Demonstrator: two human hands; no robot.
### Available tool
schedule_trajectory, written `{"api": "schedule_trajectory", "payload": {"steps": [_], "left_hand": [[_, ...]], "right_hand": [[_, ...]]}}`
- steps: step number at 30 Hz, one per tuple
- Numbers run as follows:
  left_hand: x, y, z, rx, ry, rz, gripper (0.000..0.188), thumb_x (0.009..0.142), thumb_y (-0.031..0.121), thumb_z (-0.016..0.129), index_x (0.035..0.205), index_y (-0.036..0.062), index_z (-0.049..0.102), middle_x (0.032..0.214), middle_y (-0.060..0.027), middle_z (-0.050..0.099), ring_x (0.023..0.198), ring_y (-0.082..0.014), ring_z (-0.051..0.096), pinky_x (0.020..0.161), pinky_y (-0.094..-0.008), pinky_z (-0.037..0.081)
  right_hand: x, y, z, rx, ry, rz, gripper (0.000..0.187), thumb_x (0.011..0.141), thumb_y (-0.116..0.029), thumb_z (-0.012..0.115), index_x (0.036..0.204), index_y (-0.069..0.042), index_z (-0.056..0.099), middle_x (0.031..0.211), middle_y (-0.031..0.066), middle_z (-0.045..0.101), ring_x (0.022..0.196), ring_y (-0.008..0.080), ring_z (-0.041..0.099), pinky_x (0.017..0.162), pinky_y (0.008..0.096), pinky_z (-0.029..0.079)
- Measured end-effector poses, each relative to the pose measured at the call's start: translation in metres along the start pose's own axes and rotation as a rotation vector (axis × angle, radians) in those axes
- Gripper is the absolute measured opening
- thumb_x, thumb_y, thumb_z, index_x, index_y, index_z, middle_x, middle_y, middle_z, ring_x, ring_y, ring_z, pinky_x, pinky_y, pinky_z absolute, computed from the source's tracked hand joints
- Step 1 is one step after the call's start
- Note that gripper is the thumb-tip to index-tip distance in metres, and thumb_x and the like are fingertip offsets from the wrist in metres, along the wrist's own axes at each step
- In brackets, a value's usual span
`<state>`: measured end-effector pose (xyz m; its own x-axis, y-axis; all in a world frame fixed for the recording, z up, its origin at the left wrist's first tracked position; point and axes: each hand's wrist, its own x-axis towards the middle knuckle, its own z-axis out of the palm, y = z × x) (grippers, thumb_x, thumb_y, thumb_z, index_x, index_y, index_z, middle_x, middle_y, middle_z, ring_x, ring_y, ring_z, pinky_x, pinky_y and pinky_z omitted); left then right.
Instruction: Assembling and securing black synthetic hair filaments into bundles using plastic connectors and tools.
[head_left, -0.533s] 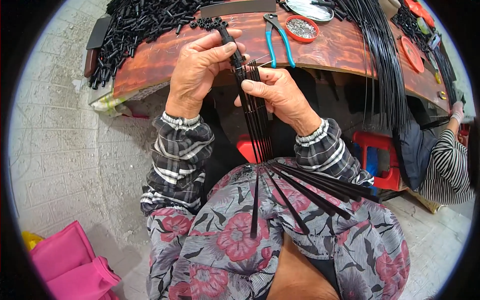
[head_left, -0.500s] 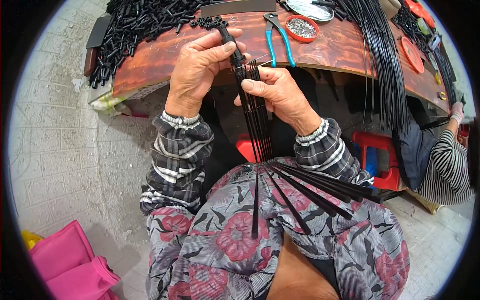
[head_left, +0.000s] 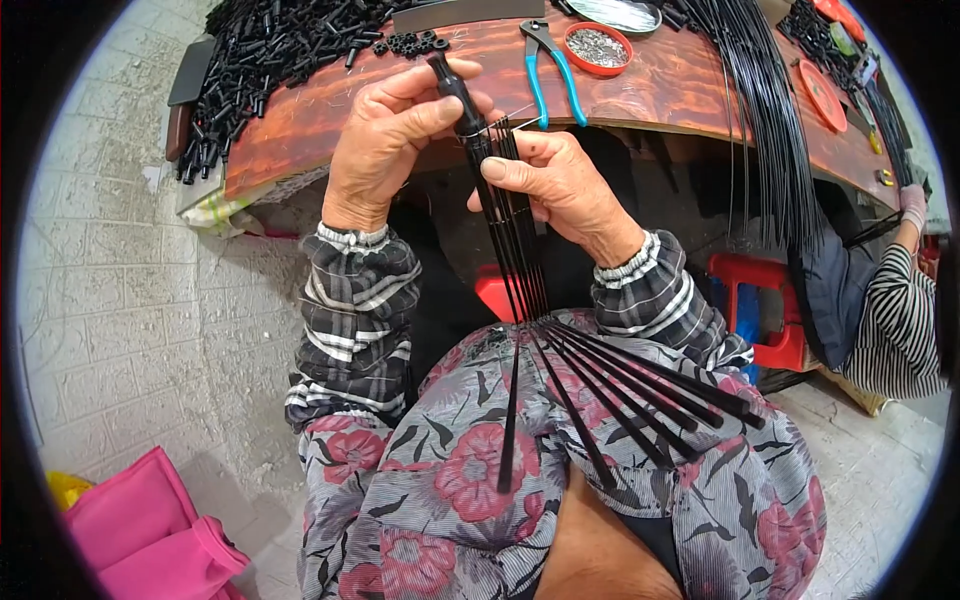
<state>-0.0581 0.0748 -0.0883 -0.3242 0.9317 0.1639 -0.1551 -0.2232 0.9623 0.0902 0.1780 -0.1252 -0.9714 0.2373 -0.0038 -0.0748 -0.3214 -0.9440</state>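
Over the table's near edge, my left hand (head_left: 385,130) pinches a black tubular plastic umbrella runner (head_left: 457,92) between thumb and fingers. My right hand (head_left: 560,185) grips a bundle of thin black umbrella ribs (head_left: 515,250) just below their upper ends. A thin bright wire (head_left: 522,112) crosses by the rib tips, close to the base of the runner. Down on my lap, the ribs' thicker lower arms (head_left: 600,400) fan out over a flowered apron (head_left: 470,470). The fingers behind the ribs are partly hidden.
On the wooden table (head_left: 400,90) lie a heap of black plastic parts (head_left: 270,50), blue-handled pliers (head_left: 552,75) and a red dish of small metal pieces (head_left: 598,50). Long black rods (head_left: 765,130) hang over its edge. A co-worker's striped sleeve (head_left: 900,310) and a red stool (head_left: 755,310) are at right.
The runner has turned slightly in my left fingers, and its ridged collar now shows less. On my lap the rib arms are spread a little differently. My right hand keeps its grip.
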Motion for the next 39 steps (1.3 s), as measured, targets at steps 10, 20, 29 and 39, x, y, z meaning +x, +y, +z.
{"api": "schedule_trajectory", "payload": {"steps": [10, 20, 29, 39], "left_hand": [[-0.005, -0.004, 0.014, -0.087, 0.034, 0.086, 0.044, 0.08, 0.004, 0.055, 0.122, 0.0041, 0.042, 0.089, -0.01, 0.059, 0.083, -0.0165, 0.059, 0.074, -0.0299, 0.05], [-0.018, 0.002, 0.014, 0.047, 0.059, 0.019, 0.048, 0.069, -0.011, 0.053, 0.116, -0.0011, 0.049, 0.098, -0.0133, 0.058, 0.09, -0.0186, 0.058, 0.081, -0.0287, 0.046], [-0.016, 0.004, 0.015, 0.107, 0.062, 0.022, 0.049, 0.067, -0.012, 0.051, 0.115, -0.0014, 0.05, 0.099, -0.0129, 0.058, 0.091, -0.018, 0.057, 0.081, -0.0278, 0.046], [-0.016, 0.004, 0.021, 0.131, 0.118, -0.002, 0.051, 0.065, -0.009, 0.062, 0.114, -0.0018, 0.05, 0.097, -0.0102, 0.058, 0.088, -0.0153, 0.057, 0.078, -0.0259, 0.047]], "right_hand": [[-0.002, 0.001, 0.001, 0.056, 0.023, 0.006, 0.022, 0.081, -0.025, 0.06, 0.091, -0.006, 0.057, 0.07, 0.0056, 0.063, 0.047, -0.0001, 0.05, 0.035, 0.012, 0.025], [0.002, 0.006, -0.001, 0.098, -0.024, -0.004, 0.025, 0.08, -0.026, 0.06, 0.095, -0.006, 0.057, 0.071, 0.0052, 0.064, 0.05, 0.0009, 0.053, 0.035, 0.0122, 0.026], [0.0, 0.005, 0.001, 0.077, 0.013, -0.016, 0.025, 0.08, -0.025, 0.06, 0.095, -0.005, 0.058, 0.07, 0.0049, 0.063, 0.049, 0.0009, 0.052, 0.035, 0.0123, 0.025], [-0.002, 0.002, 0.005, 0.16, 0.047, -0.026, 0.024, 0.081, -0.022, 0.06, 0.096, -0.004, 0.058, 0.07, 0.0045, 0.063, 0.053, 0.003, 0.056, 0.036, 0.0119, 0.028]]}}
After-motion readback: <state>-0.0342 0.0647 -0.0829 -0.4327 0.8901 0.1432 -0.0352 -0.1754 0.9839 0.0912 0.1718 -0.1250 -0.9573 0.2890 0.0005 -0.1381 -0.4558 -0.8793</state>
